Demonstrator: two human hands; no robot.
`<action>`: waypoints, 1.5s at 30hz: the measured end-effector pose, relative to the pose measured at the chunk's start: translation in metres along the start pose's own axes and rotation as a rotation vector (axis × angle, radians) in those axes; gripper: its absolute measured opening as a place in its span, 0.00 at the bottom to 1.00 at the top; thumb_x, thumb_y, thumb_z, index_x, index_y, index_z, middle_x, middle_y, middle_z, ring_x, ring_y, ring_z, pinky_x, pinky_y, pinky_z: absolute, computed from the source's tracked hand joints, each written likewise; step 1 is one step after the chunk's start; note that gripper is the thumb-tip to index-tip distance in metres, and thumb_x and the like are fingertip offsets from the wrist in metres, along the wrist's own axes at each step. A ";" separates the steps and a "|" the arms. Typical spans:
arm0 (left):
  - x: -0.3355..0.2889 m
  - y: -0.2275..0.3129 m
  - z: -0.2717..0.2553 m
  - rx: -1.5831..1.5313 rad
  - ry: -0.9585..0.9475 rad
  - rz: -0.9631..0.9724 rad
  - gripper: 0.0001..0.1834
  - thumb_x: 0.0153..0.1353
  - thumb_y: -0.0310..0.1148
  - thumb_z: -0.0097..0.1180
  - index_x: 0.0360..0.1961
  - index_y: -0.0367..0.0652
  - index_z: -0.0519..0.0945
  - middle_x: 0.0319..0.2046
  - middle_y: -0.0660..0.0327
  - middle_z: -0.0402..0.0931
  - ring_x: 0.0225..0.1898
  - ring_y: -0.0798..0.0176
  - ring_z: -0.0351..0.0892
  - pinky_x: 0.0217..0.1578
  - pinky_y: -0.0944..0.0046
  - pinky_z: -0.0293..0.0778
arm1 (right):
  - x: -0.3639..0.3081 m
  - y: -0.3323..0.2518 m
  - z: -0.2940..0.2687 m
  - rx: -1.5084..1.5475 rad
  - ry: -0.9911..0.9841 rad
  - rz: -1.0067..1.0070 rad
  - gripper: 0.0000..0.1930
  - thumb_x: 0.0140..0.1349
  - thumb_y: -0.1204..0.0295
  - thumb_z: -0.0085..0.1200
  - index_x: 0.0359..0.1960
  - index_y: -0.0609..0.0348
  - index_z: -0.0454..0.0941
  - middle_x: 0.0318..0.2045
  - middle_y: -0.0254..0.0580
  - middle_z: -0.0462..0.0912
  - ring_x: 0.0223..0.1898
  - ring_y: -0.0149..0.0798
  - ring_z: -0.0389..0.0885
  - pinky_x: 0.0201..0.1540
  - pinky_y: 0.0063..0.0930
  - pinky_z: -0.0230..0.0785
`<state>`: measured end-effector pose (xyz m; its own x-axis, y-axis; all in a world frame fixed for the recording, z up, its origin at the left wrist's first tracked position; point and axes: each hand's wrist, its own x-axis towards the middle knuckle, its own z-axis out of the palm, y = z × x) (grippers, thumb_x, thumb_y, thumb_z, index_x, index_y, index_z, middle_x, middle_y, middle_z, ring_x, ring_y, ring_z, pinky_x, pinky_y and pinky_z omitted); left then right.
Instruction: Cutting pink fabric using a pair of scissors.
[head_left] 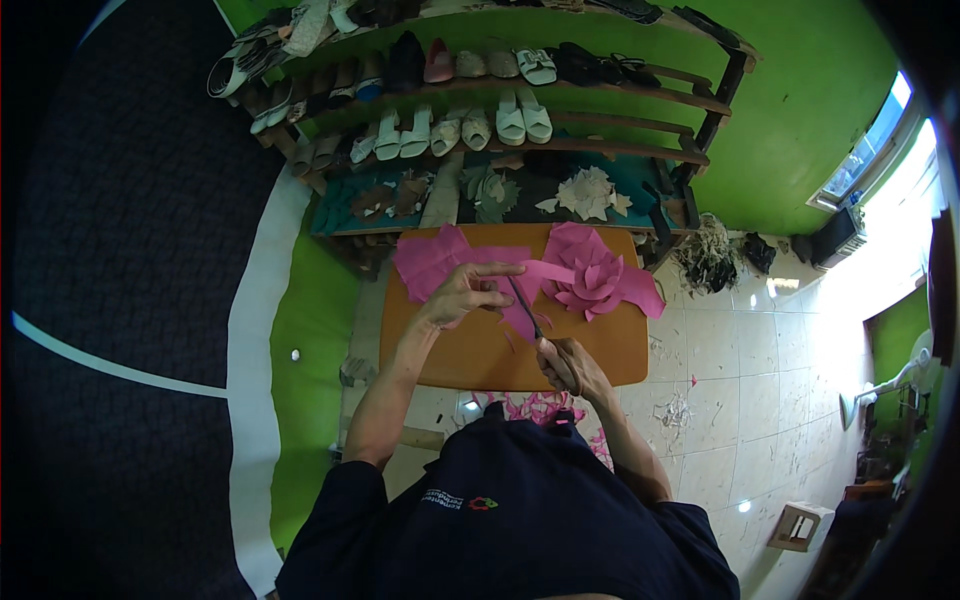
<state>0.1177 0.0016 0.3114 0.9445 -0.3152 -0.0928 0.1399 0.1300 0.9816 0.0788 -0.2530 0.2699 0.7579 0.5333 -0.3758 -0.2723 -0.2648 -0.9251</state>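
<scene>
My left hand (468,297) pinches a pink piece of thin sheet material (548,271) between thumb and fingers, above the table. My right hand (580,366) is closed round the handles of a pair of scissors (524,306), whose blades point up and to the left, by the pink piece. I cannot tell whether the blades are cutting into it. Beyond the left hand, flat pink sheets (425,258) lie at the table's far left. A heap of pink petal-shaped cutouts (588,280) lies at the far right. The small orange-brown table (450,365) carries them all.
Behind the table stands a wooden rack (620,145) with several rows of shoes and sandals. Its lower shelf holds green cutouts (490,190) and cream cutouts (588,192). Pink scraps (530,405) litter the tiled floor near me. A white fan (890,385) stands far right.
</scene>
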 end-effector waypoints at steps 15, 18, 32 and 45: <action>-0.004 -0.014 0.004 -0.080 0.067 0.021 0.29 0.57 0.20 0.63 0.62 0.41 0.75 0.22 0.70 0.76 0.28 0.73 0.81 0.40 0.70 0.82 | 0.006 0.010 0.003 0.126 0.004 -0.007 0.32 0.67 0.37 0.45 0.21 0.55 0.64 0.13 0.26 0.61 0.12 0.23 0.57 0.14 0.22 0.50; -0.002 -0.020 0.004 -0.096 0.093 0.017 0.29 0.57 0.20 0.63 0.62 0.41 0.75 0.25 0.65 0.82 0.32 0.71 0.84 0.41 0.69 0.82 | 0.006 0.005 0.002 0.101 0.019 0.047 0.32 0.67 0.37 0.46 0.21 0.54 0.64 0.12 0.25 0.60 0.11 0.23 0.57 0.14 0.22 0.50; -0.005 -0.030 0.021 -0.309 0.250 0.091 0.29 0.60 0.17 0.59 0.64 0.40 0.72 0.37 0.52 0.85 0.37 0.63 0.87 0.44 0.66 0.85 | 0.013 0.001 0.008 0.140 0.119 0.063 0.33 0.57 0.35 0.58 0.17 0.52 0.63 0.12 0.26 0.63 0.11 0.24 0.61 0.13 0.24 0.53; -0.002 -0.031 0.017 -0.339 0.388 0.106 0.23 0.60 0.19 0.61 0.58 0.39 0.78 0.39 0.56 0.85 0.39 0.67 0.86 0.45 0.67 0.84 | 0.006 0.001 0.008 0.132 0.098 0.048 0.31 0.62 0.38 0.55 0.18 0.51 0.63 0.12 0.23 0.62 0.11 0.22 0.60 0.14 0.22 0.51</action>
<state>0.1063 -0.0179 0.2837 0.9904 0.0791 -0.1134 0.0648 0.4593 0.8859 0.0788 -0.2439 0.2662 0.7946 0.4398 -0.4186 -0.3802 -0.1771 -0.9078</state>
